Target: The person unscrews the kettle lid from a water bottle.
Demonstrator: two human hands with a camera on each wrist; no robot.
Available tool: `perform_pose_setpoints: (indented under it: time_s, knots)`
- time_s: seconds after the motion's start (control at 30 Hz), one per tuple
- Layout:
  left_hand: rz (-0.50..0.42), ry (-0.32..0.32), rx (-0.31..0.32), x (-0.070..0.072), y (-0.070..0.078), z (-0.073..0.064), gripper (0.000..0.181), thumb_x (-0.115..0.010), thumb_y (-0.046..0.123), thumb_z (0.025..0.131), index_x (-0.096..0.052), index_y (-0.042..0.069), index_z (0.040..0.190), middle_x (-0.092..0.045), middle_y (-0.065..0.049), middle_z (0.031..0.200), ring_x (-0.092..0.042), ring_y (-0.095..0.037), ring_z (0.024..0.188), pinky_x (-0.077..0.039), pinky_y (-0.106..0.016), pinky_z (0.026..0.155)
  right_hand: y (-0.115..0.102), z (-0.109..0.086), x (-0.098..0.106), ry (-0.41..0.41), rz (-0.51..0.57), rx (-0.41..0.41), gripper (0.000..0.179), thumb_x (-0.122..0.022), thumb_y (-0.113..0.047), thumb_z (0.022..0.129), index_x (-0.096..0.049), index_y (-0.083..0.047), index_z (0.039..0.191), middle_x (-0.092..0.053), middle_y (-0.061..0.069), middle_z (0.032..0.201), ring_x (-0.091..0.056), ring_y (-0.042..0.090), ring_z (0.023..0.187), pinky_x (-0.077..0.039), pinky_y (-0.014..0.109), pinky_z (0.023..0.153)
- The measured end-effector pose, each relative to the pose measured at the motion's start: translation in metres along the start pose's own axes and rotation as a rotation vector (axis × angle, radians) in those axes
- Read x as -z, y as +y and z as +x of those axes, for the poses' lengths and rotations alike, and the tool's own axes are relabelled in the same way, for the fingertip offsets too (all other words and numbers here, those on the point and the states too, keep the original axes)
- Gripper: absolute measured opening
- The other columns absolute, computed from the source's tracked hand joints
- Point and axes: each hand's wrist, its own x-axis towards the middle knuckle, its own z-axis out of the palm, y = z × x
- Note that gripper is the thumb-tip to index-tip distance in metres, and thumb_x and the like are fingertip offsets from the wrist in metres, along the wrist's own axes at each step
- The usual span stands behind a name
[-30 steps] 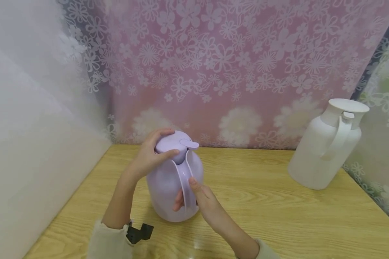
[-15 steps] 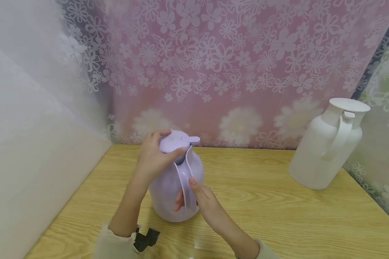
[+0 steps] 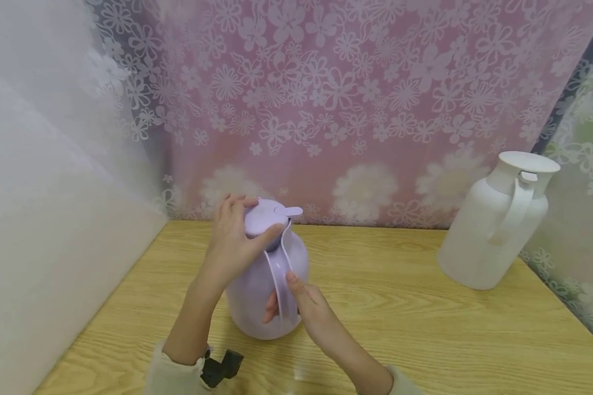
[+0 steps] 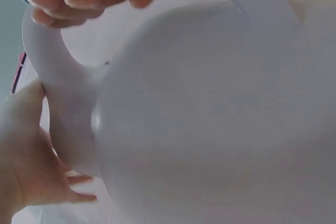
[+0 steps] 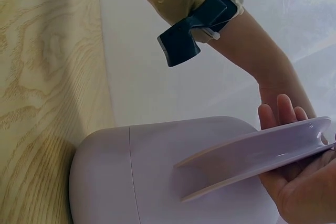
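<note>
A lavender vacuum jug (image 3: 249, 310) stands upright on the wooden table. My left hand (image 3: 229, 241) grips its round lid (image 3: 264, 215) from the left, thumb on the near side and fingers over the far side. A small lever (image 3: 294, 212) sticks out of the lid to the right. My right hand (image 3: 313, 310) holds the handle (image 3: 283, 285), thumb lying along it and fingers passing through the loop. The right wrist view shows the handle (image 5: 247, 153) with fingertips beyond it. In the left wrist view the jug body (image 4: 210, 108) fills most of the frame.
A white vacuum jug (image 3: 494, 225) stands at the right of the table (image 3: 375, 318). Behind is a pink flowered curtain (image 3: 326, 109), and a pale wall (image 3: 69, 192) lies to the left. A black camera mount (image 3: 221, 367) sits on my left wrist.
My left hand has shifted right and turned the lid a little, so its lever points more squarely right. The right hand keeps its hold on the handle; the jug stays in place.
</note>
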Motion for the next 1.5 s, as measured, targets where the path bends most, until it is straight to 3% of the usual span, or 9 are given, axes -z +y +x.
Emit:
perform_pose_setpoints:
  time_s: [0.07,0.2,0.3,0.4,0.6,0.83,1.0,1.2,1.5]
  knots:
    - [-0.002,0.016,-0.141,0.001,-0.007,0.000,0.057,-0.067,0.045,0.080,-0.052,0.007,0.120,-0.039,-0.010,0.134,-0.017,-0.026,0.133,-0.019,-0.052,0.102,0.000,0.000,0.000,-0.003,0.001,-0.002,0.060,-0.018,-0.032,0.103,-0.059,0.008,0.084,-0.064,0.017,0.073,-0.063,0.026,0.075,-0.047,0.033,0.074]
    - [-0.042,0.035,-0.422,0.000,-0.017,0.001,0.035,-0.066,0.028,0.082,-0.060,0.010,0.112,-0.050,-0.005,0.127,-0.033,-0.023,0.127,-0.027,-0.047,0.100,0.001,0.000,-0.001,-0.008,0.001,-0.007,0.060,-0.019,-0.033,0.103,-0.059,0.008,0.084,-0.064,0.017,0.073,-0.062,0.026,0.075,-0.047,0.032,0.075]
    - [-0.086,0.041,-0.536,-0.002,-0.022,0.002,0.029,-0.060,0.024,0.084,-0.062,0.010,0.109,-0.055,-0.005,0.122,-0.039,-0.024,0.123,-0.025,-0.044,0.102,0.001,0.000,0.000,-0.006,0.000,-0.010,0.060,-0.019,-0.033,0.103,-0.059,0.008,0.084,-0.064,0.016,0.073,-0.062,0.025,0.075,-0.047,0.032,0.075]
    - [-0.143,0.047,-0.577,-0.004,-0.027,0.002,0.028,-0.052,0.022,0.087,-0.062,0.009,0.109,-0.057,-0.006,0.120,-0.041,-0.027,0.121,-0.020,-0.043,0.105,0.001,0.000,0.000,-0.002,-0.001,-0.009,0.061,-0.019,-0.033,0.103,-0.059,0.009,0.084,-0.064,0.015,0.073,-0.062,0.026,0.075,-0.047,0.032,0.075]
    - [-0.233,0.039,-0.555,-0.006,-0.031,0.001,0.025,-0.053,0.013,0.088,-0.065,0.007,0.109,-0.058,-0.006,0.119,-0.042,-0.026,0.121,-0.019,-0.044,0.105,0.002,0.000,0.000,-0.006,-0.004,0.006,0.061,-0.018,-0.032,0.103,-0.059,0.008,0.083,-0.064,0.016,0.072,-0.062,0.024,0.074,-0.048,0.032,0.073]
    - [-0.206,-0.002,-0.483,-0.002,-0.025,0.002,0.024,-0.059,0.012,0.087,-0.065,0.010,0.111,-0.056,-0.002,0.121,-0.039,-0.021,0.123,-0.020,-0.043,0.105,0.000,0.001,0.001,-0.001,-0.015,0.019,0.062,-0.018,-0.032,0.103,-0.059,0.009,0.082,-0.063,0.016,0.072,-0.062,0.025,0.072,-0.048,0.034,0.072]
    - [-0.124,-0.025,-0.391,0.001,-0.017,0.001,0.025,-0.061,0.019,0.088,-0.066,0.013,0.112,-0.056,0.002,0.122,-0.040,-0.017,0.121,-0.023,-0.040,0.103,0.001,0.001,0.001,-0.003,-0.011,0.011,0.062,-0.017,-0.033,0.103,-0.059,0.009,0.083,-0.063,0.015,0.072,-0.062,0.024,0.073,-0.048,0.034,0.073]
    - [-0.017,0.002,-0.316,-0.001,-0.009,0.003,0.024,-0.063,0.022,0.086,-0.067,0.017,0.109,-0.058,0.004,0.119,-0.044,-0.017,0.113,-0.026,-0.039,0.100,0.001,0.002,0.001,0.006,-0.010,-0.010,0.063,-0.017,-0.034,0.103,-0.059,0.008,0.084,-0.064,0.013,0.072,-0.062,0.026,0.074,-0.048,0.033,0.072]
    - [0.142,0.050,-0.234,-0.003,0.002,0.012,0.024,-0.067,0.033,0.082,-0.068,0.021,0.102,-0.059,0.005,0.101,-0.045,-0.019,0.093,-0.032,-0.039,0.082,0.001,0.007,0.000,0.012,-0.012,-0.024,0.062,-0.018,-0.035,0.102,-0.059,0.008,0.084,-0.064,0.013,0.072,-0.062,0.025,0.074,-0.047,0.032,0.074]
